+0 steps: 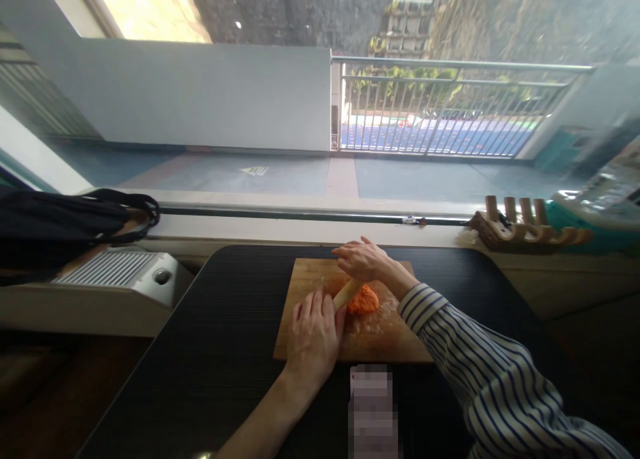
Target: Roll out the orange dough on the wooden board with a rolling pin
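A pale wooden rolling pin [346, 295] lies slantwise across a lump of orange dough [364, 301] on a wooden board [293, 339]. My left hand [314, 332] covers the near left end of the pin, its fingers laid over it. At the far end, my right hand [364, 259] grips the pin from above, with some fingers reaching past it. White flour-like specks and bits of dough are scattered on the board around the lump. Both ends of the pin are hidden under my hands.
The board rests on a dark table [225, 325]. A pixelated pinkish rectangle [373, 412] lies at its near side. Beyond are a window sill [280, 231], a brown wooden rack [525, 229], a teal container [590, 219], a white slatted unit [120, 272] and a black bag [60, 225].
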`<state>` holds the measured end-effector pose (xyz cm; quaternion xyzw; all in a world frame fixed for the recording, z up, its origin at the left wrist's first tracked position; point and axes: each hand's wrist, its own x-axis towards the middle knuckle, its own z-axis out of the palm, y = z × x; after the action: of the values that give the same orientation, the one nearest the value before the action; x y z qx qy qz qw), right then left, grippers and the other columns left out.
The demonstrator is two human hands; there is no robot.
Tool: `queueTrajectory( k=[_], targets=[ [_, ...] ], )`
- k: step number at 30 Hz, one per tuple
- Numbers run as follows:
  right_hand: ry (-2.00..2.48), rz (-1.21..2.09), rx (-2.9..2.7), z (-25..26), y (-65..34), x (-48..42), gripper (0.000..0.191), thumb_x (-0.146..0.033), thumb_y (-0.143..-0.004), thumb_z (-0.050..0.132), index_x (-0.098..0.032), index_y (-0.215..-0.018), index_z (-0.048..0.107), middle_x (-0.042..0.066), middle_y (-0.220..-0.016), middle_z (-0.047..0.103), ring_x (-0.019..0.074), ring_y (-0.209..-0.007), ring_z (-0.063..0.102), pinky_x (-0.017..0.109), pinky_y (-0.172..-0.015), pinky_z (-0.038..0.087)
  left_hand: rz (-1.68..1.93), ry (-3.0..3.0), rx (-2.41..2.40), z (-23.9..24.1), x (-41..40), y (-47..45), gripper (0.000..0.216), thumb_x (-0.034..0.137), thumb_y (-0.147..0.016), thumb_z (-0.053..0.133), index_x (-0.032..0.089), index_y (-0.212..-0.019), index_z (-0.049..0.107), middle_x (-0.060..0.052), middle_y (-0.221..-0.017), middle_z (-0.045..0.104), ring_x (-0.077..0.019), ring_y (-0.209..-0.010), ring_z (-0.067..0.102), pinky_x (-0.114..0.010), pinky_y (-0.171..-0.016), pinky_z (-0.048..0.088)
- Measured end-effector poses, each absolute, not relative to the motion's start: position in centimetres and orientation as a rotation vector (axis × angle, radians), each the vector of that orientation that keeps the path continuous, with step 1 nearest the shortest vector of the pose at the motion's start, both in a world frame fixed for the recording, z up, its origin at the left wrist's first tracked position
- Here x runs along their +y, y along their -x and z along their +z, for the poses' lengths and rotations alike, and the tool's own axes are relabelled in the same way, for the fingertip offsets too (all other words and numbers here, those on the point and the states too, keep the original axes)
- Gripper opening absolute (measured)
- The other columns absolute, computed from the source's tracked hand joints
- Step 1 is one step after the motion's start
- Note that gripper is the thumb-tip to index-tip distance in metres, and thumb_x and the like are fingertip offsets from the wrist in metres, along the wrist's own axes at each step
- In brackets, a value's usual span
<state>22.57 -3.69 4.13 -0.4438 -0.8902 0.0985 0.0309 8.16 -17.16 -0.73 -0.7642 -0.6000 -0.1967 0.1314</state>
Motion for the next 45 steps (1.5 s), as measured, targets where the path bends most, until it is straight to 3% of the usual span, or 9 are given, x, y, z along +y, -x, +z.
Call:
queueTrajectory(
  k=[11, 21, 31, 45],
  targets=[
    [1.357, 0.181, -2.719, 2.7, -22.9, -3.7, 0.043, -0.032, -0.091, 0.036, -0.025, -0.129, 0.054, 0.006, -0.131, 0.058, 0.0207, -0.119, 0.05, 0.041, -0.101, 0.031, -0.598, 2.276, -1.706, -0.6, -16.8, -8.0, 0.038, 0.034, -0.094, 0.04, 0.008, -0.109, 0.063, -0.016, -0.117, 0.065, -0.0292, -0.104, 0.061, -0.044, -0.09, 0.047],
    [1.4, 0.104, -2.647, 2.3, -24.8, -6.1, 0.043, -0.029, -0.094, 0.033, -0.026, -0.133, 0.05, 0.005, -0.133, 0.056, 0.0205, -0.125, 0.044, 0.046, -0.107, 0.023, -0.631, 2.299, -1.577, -0.8, -17.7, -8.5, 0.041, 0.034, -0.094, 0.041, 0.005, -0.118, 0.059, -0.018, -0.128, 0.059, -0.0284, -0.114, 0.058, -0.043, -0.099, 0.043],
    [1.463, 0.031, -2.557, 1.3, -25.9, -8.0, 0.045, -0.029, -0.094, 0.031, -0.025, -0.136, 0.046, 0.005, -0.139, 0.051, 0.022, -0.13, 0.04, 0.049, -0.112, 0.013, -0.617, 2.308, -1.545, -0.9, -18.8, -9.0, 0.04, 0.029, -0.093, 0.042, 0.007, -0.124, 0.055, -0.015, -0.131, 0.056, -0.0265, -0.119, 0.055, -0.038, -0.094, 0.049],
    [1.558, -0.044, -2.457, 1.2, -26.6, -10.6, 0.045, -0.028, -0.095, 0.03, -0.02, -0.137, 0.044, 0.009, -0.141, 0.048, 0.0231, -0.132, 0.037, 0.048, -0.111, 0.01, -0.606, 2.388, -1.438, -1.4, -19.8, -8.7, 0.039, 0.024, -0.093, 0.041, 0.007, -0.126, 0.053, -0.015, -0.135, 0.053, -0.0259, -0.121, 0.054, -0.04, -0.099, 0.047]
  ],
)
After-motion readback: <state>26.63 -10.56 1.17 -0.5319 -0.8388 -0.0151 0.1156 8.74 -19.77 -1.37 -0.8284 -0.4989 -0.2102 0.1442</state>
